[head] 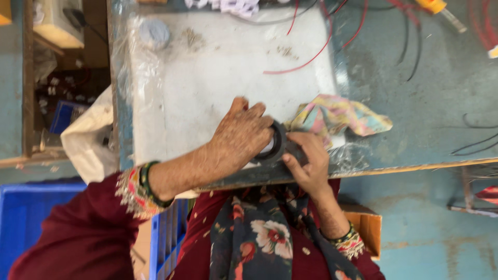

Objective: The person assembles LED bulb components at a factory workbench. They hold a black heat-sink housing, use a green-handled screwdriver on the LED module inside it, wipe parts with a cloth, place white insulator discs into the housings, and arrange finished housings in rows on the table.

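Observation:
My left hand (241,136) is closed over a dark ring-shaped roll, likely black tape (278,142), pressing it on the white mat (207,78) near the table's front edge. My right hand (307,162) pinches the roll's lower right side, fingers on a loose dark strip coming off it. The roll's middle and left half are hidden under my left fingers. A crumpled multicoloured cloth (337,116) lies just behind my right hand, touching the mat's right edge.
Red wires (316,52) and black wires (415,46) trail across the blue-grey table at the back. A yellow-handled tool (438,8) lies far right. Blue crates (26,212) stand on the floor at left, and a cardboard box (368,225) sits by my right elbow.

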A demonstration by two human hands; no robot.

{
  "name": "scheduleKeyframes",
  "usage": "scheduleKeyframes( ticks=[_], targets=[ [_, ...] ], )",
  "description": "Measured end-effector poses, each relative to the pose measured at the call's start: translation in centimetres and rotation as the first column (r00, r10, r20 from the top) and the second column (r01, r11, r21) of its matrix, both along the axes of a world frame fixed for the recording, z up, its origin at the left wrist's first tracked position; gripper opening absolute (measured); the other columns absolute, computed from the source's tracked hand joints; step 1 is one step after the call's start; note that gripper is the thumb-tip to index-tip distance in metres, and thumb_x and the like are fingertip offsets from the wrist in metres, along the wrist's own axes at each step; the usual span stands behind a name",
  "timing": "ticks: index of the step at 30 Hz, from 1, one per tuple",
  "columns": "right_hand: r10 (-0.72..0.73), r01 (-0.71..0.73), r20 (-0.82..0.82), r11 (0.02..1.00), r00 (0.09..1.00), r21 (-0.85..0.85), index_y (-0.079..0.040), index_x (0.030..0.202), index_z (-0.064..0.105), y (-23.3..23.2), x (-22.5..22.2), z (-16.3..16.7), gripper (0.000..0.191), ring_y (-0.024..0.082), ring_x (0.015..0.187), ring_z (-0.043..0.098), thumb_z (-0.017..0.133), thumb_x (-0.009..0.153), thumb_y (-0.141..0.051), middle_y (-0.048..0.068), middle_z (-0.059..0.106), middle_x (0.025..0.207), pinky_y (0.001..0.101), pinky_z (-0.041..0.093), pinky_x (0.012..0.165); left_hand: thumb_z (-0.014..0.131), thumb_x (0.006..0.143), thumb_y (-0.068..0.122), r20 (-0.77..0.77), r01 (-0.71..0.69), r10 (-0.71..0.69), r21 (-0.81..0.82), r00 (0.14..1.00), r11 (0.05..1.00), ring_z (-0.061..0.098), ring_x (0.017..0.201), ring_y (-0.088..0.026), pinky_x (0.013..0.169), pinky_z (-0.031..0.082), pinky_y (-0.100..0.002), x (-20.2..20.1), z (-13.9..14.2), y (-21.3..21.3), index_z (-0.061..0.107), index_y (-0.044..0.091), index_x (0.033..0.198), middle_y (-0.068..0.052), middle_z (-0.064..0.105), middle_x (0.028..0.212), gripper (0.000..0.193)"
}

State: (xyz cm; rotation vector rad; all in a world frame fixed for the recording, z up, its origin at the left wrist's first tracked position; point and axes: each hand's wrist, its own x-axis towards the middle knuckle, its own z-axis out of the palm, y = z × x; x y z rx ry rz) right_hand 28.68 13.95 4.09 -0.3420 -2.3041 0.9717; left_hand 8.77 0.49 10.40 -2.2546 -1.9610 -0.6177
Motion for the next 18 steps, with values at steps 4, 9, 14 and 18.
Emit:
scheduleKeyframes(
  ticks=[4, 9, 14, 18],
  targets=[
    [-0.022, 0.022, 0.004, 0.999, 1.0, 0.034, -0.001, 0.115, 0.068, -0.3, -0.6, -0.5, 0.043, 0.035, 0.107, 0.066, 0.07, 0.094, -0.039, 0.016, 0.07, 0.112, 0.0417, 0.05, 0.096, 0.065, 0.08, 0.011, 0.049, 0.064, -0.079, 0.248, 0.996, 0.967, 0.057, 0.105, -0.035, 0.089, 0.038, -0.053, -0.7, 0.3, -0.8, 0.058, 0.002, 0.103, -0.015, 0.062, 0.107, 0.026],
    [0.0, 0.0, -0.034, 1.0, 0.999, -0.008, -0.002, 0.115, 0.069, -0.4, -1.5, -0.7, 0.04, 0.033, 0.107, 0.067, 0.071, 0.094, -0.036, 0.013, 0.071, 0.113, 0.0427, 0.048, 0.098, 0.072, 0.076, 0.016, 0.044, -0.052, 0.059, -0.153, 0.997, 0.987, 0.055, 0.108, -0.028, 0.094, 0.036, -0.054, -0.9, 0.7, 0.2, 0.069, 0.011, 0.1, -0.006, 0.064, 0.106, 0.025],
    [-0.004, 0.002, -0.044, 0.999, 0.999, -0.035, 0.0, 0.115, 0.067, -0.6, -1.7, -0.9, 0.04, 0.033, 0.105, 0.066, 0.072, 0.093, -0.034, 0.014, 0.07, 0.114, 0.0414, 0.048, 0.096, 0.079, 0.073, 0.025, -0.063, -0.156, 0.143, -0.381, 0.988, 0.911, 0.053, 0.108, -0.022, 0.096, 0.034, -0.051, -1.0, 0.4, 0.4, 0.074, 0.016, 0.104, 0.001, 0.064, 0.104, 0.033],
    [0.006, -0.007, -0.049, 0.999, 0.999, -0.035, 0.0, 0.115, 0.067, -0.6, -1.7, -0.9, 0.041, 0.032, 0.105, 0.065, 0.072, 0.093, -0.034, 0.014, 0.071, 0.114, 0.0406, 0.047, 0.096, 0.08, 0.071, 0.025, -0.05, -0.175, 0.168, -0.335, 0.985, 0.926, 0.053, 0.108, -0.022, 0.096, 0.033, -0.052, -1.0, 0.0, 0.3, 0.074, 0.017, 0.104, 0.001, 0.064, 0.105, 0.035]
  ],
)
